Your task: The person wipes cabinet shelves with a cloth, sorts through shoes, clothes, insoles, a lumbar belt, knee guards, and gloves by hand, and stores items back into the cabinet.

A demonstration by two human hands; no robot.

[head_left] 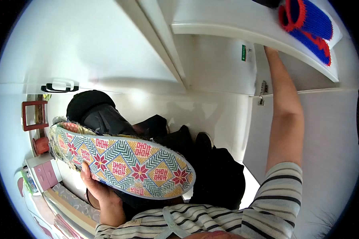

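Note:
A long patterned insole (127, 165), with red, green and yellow figures, is held up in front of my body, with further layers behind its far left end. My left hand (99, 189) grips its lower edge, thumb on the patterned face. My right arm reaches up and forward into a white cabinet (215, 63), below its shelf. The right hand is mostly hidden behind the shelf edge (243, 32); only the part near the wrist (270, 49) shows, so its fingers cannot be seen.
Blue knitted items with red trim (313, 28) lie on the shelf at upper right. An open cabinet door (307, 131) stands at the right. A black rounded object (91, 105) is behind the insole. A red stool (35, 115) and a pink drawer unit (45, 175) are at left.

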